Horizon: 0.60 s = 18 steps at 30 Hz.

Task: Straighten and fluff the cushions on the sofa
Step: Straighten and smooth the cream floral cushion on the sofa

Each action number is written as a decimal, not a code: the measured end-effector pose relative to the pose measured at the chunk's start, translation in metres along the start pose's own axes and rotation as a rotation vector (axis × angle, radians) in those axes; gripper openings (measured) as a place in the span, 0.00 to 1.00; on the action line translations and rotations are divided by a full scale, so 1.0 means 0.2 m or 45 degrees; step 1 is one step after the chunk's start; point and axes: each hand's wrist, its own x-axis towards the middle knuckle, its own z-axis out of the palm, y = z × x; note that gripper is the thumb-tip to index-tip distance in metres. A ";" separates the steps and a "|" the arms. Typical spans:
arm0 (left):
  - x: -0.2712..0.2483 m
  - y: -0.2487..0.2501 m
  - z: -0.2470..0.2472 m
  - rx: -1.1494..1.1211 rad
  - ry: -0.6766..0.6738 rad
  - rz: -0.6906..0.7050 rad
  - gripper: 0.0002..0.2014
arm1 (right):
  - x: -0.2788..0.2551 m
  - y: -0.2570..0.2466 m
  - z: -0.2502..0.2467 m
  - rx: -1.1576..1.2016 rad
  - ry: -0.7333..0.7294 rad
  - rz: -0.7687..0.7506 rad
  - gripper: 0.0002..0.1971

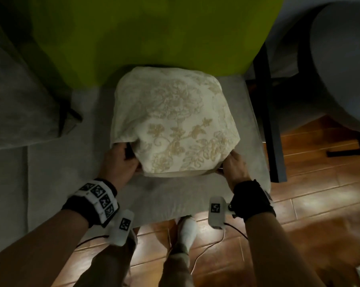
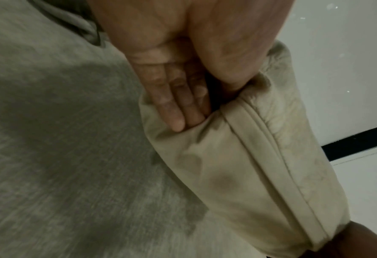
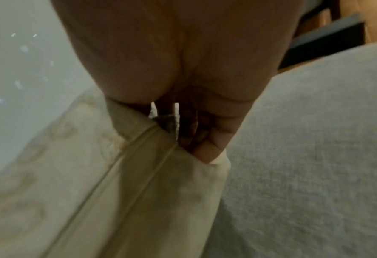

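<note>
On the grey fabric sofa seat, seen from the head view, a cream floral-embroidered square cushion is gripped at its near corners by the left hand and right hand; a lime-green cushion lies behind. From each wrist, fingers are seen clamped on cushion corners.

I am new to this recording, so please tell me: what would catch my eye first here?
First, the cream square cushion with a beige floral pattern, lying on the grey fabric sofa seat in the middle. The left hand and right hand grip its two near corners. Behind it stands a large bright green cushion.
</note>
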 end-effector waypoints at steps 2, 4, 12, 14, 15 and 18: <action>0.02 0.03 -0.01 0.088 0.014 -0.002 0.21 | -0.01 -0.03 -0.02 0.161 -0.125 0.013 0.15; 0.03 0.02 -0.01 0.083 0.000 -0.043 0.22 | -0.01 -0.07 -0.06 0.179 -0.245 -0.026 0.15; -0.06 0.03 0.05 -0.319 0.165 -0.420 0.22 | 0.05 -0.10 -0.23 0.134 -0.482 -0.072 0.10; -0.08 0.02 0.05 -0.357 0.288 -0.431 0.11 | 0.06 -0.07 -0.30 0.076 -0.441 -0.124 0.07; -0.09 0.01 0.05 -0.351 0.348 -0.451 0.06 | 0.08 -0.04 -0.36 0.003 -0.386 -0.183 0.06; -0.14 -0.03 0.04 -0.287 0.452 -0.501 0.10 | 0.12 0.10 -0.55 -0.313 -0.249 -0.365 0.11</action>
